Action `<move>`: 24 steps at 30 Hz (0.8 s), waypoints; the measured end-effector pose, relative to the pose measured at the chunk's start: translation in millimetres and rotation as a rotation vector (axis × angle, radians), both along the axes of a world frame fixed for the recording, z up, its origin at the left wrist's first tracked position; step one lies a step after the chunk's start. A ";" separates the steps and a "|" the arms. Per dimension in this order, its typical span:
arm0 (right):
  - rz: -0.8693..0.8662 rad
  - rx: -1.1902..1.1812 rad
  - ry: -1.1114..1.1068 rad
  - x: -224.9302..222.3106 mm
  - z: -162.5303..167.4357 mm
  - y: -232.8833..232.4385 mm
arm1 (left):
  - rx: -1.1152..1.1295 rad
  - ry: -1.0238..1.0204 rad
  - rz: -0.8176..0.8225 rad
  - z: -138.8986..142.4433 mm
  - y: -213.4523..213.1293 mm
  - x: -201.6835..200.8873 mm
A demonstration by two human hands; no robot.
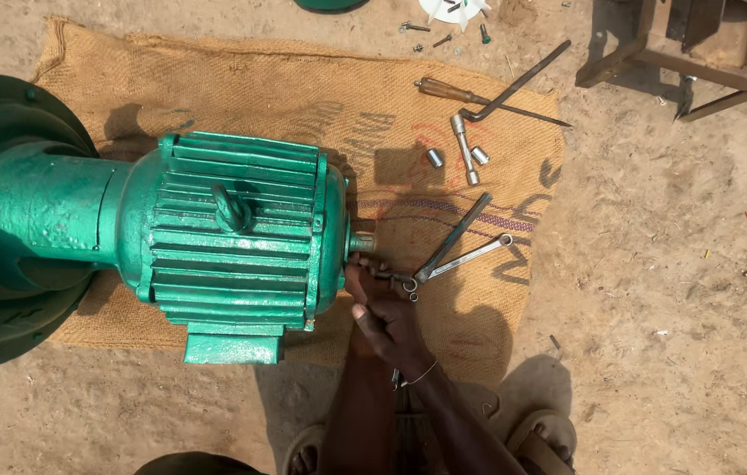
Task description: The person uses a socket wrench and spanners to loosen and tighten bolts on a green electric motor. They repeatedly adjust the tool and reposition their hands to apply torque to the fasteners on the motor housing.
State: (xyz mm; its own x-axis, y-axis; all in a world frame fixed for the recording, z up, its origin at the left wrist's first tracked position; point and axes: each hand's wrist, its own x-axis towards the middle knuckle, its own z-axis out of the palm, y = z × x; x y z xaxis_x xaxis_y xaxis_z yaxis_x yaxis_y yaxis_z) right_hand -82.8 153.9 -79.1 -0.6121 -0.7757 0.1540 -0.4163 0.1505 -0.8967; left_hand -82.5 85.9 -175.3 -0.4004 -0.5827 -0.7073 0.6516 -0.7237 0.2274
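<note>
bright sun | hard dark shadows falling right | sharp, no blur | slight edge distortion

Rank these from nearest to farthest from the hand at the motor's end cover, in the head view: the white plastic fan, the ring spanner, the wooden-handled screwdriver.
Measured from the hand:
1. Ring spanner, just right of the hand on the burlap sack.
2. Wooden-handled screwdriver, farther up the sack, near the sockets.
3. White plastic fan, on the sand beyond the sack's top edge.

Sandy ground (672, 264): burlap sack (303, 79), scattered bolts (430, 35).
</note>
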 end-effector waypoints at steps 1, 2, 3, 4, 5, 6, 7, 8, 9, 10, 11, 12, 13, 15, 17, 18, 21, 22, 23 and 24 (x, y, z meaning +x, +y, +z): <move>0.028 -0.061 -0.078 -8.1 -8.4 10.1 | -0.010 0.014 -0.002 -2.9 4.2 -1.4; 0.049 -0.117 -0.161 -16.4 -17.1 21.2 | -0.018 0.035 0.000 -5.3 6.0 -3.7; -0.017 -0.125 -0.228 -22.4 -24.2 33.7 | -0.020 0.060 0.004 -6.4 11.5 -5.4; -0.086 -0.136 -0.299 -26.9 -30.2 44.6 | -0.021 0.071 0.000 -6.3 14.7 -9.3; -0.153 -0.217 -0.346 -30.3 -35.9 55.7 | -0.017 0.072 -0.005 -5.6 20.4 -11.1; -0.218 -0.307 -0.381 -37.3 -40.8 63.7 | -0.014 0.080 -0.005 -3.4 25.1 -15.5; -0.181 -0.463 -0.502 -41.0 -45.5 68.7 | -0.002 0.033 -0.019 0.0 29.2 -16.8; -0.145 -0.620 -0.613 -47.6 -49.4 72.4 | 0.012 -0.007 -0.032 3.4 34.2 -20.3; -0.202 -0.513 -0.537 -52.4 -53.0 74.1 | 0.038 -0.042 -0.039 6.0 37.8 -21.8; -0.255 -0.407 -0.459 -57.8 -56.5 73.9 | 0.062 -0.075 -0.046 9.4 41.8 -23.9; -0.228 -0.269 -0.368 -63.0 -59.7 71.9 | 0.084 -0.107 -0.058 12.4 44.3 -25.0; -0.201 -0.131 -0.276 -67.5 -62.4 70.3 | 0.101 -0.090 -0.077 16.0 47.3 -25.5; -0.170 0.001 -0.182 -72.1 -64.4 67.7 | 0.112 -0.068 -0.097 20.0 48.7 -26.3; -0.189 -0.010 -0.313 -78.2 -62.7 62.6 | 0.064 -0.001 -0.109 28.3 49.7 -26.1; -0.193 -0.023 -0.508 -83.6 -60.5 61.1 | -0.044 0.087 -0.110 35.9 47.7 -25.3; -0.184 -0.028 -0.637 -87.2 -58.9 60.7 | -0.133 -0.043 -0.251 38.8 45.1 -24.3; -0.212 -0.049 -0.809 -102.3 -43.6 54.5 | -0.381 -0.378 -0.600 41.8 32.6 -19.9; -0.226 -0.055 -0.834 -109.2 -37.9 50.3 | -0.451 -0.453 -0.672 40.5 28.1 -18.7; -0.254 -0.029 -0.790 -117.2 -32.4 45.2 | -0.523 -0.527 -0.741 38.1 23.9 -18.5; -0.279 -0.005 -0.745 -126.4 -27.5 39.0 | -0.623 -0.546 -0.703 35.3 21.4 -16.4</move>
